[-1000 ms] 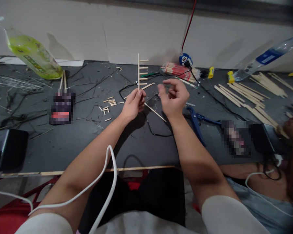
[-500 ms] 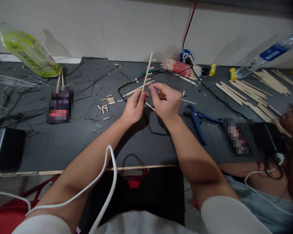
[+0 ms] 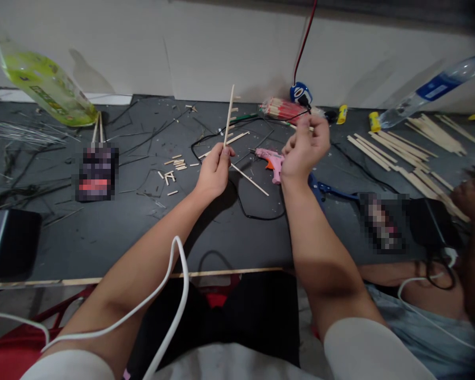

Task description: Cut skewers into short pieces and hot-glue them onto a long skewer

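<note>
My left hand (image 3: pixel 214 171) is closed on a thin wooden stick (image 3: pixel 229 113) that points up and away. Several short wooden pieces jut from the stick's right side, and another thin stick (image 3: pixel 253 180) extends to the lower right from beside this hand. My right hand (image 3: pixel 306 148) is raised to the right with curled, pinched fingers; what they hold, if anything, I cannot make out. Just left of that wrist lies a pink glue gun (image 3: pixel 272 161) with an orange trigger. Short cut wooden pieces (image 3: pixel 179 164) are scattered left of my left hand.
Blue cutters (image 3: pixel 334 190) lie partly behind my right forearm. Wooden strips (image 3: pixel 399 148) spread at right, near another person's hand (image 3: pixel 473 195). A red-and-white packet (image 3: pixel 283 108) rests at the back. A green bottle (image 3: pixel 49 87) leans at left; a black cable (image 3: pixel 257 217) crosses the table.
My right hand has moved right and up, away from the stick, and the pink glue gun has come into view. My left hand has shifted slightly left with the stick.
</note>
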The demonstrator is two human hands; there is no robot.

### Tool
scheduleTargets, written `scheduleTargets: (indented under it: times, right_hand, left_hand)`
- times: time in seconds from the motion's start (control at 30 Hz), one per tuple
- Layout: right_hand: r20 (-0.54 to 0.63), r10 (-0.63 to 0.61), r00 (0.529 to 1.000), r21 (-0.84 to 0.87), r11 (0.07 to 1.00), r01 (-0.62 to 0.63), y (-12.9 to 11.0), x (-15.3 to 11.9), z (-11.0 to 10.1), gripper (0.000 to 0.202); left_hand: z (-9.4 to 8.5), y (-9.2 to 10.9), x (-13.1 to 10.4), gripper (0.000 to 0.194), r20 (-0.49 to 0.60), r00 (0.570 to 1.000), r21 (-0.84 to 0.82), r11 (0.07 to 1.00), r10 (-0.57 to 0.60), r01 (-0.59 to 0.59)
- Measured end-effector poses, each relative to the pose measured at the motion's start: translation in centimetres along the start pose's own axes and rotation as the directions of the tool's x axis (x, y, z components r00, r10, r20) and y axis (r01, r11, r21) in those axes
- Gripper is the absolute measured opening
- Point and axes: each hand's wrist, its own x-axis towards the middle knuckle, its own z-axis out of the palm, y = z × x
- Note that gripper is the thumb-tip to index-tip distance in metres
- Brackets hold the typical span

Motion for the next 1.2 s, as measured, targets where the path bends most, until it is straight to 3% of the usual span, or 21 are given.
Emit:
scheduleTargets:
  times: [0.1,0.23,0.43,0.57,0.7,0.83,1.07,1.2]
  right_hand:
    - [-0.142,0.059,0.988,0.038,0.998,-0.054,1.0,1.5,-0.7,0.033]
    - [-0.172,0.132,0.976,0.057,0.991,-0.124,1.9,2.5,-1.3,0.043]
    - [-0.174,0.023,0.985,-0.047,0.998,-0.031,2.9,3.3,-2.3,0.045]
    - [-0.076,-0.042,0.996,-0.065,0.997,0.037,3.1,2.7,-1.7,0.034]
    - [0.086,0.007,0.996,-0.002,1.0,-0.007,2.3,1.4,-0.8,0.027]
    - [0.23,0.063,0.971,0.014,0.998,-0.068,1.0,0.5,-0.5,0.033]
    - [0.328,0.059,0.943,0.103,0.99,-0.098,-0.3,-0.1,-0.5,0.031]
    - [0.444,0.124,0.888,0.111,0.975,-0.192,-0.6,-0.2,-0.7,0.026]
  left_hand:
    - [-0.1,0.0,0.1,0.034,-0.031,0.999,-0.033,0.999,-0.028,0.027]
    - [-0.2,0.5,0.3,0.03,-0.064,0.991,-0.147,0.983,-0.119,0.109]
    - [-0.2,1.7,0.4,0.028,-0.005,0.97,-0.317,0.92,-0.243,0.229]
    - [-0.2,2.2,0.4,0.028,0.064,0.963,-0.369,0.891,-0.26,0.265]
    - [-0.2,2.4,0.5,0.028,0.067,0.955,-0.393,0.872,-0.289,0.291]
    - [-0.5,2.6,0.6,0.028,0.101,0.94,-0.424,0.841,-0.326,0.337]
    - [-1.0,2.5,0.7,0.025,0.186,0.928,-0.49,0.788,-0.323,0.372]
    - [-1.1,2.4,0.8,0.024,0.19,0.92,-0.491,0.778,-0.343,0.392]
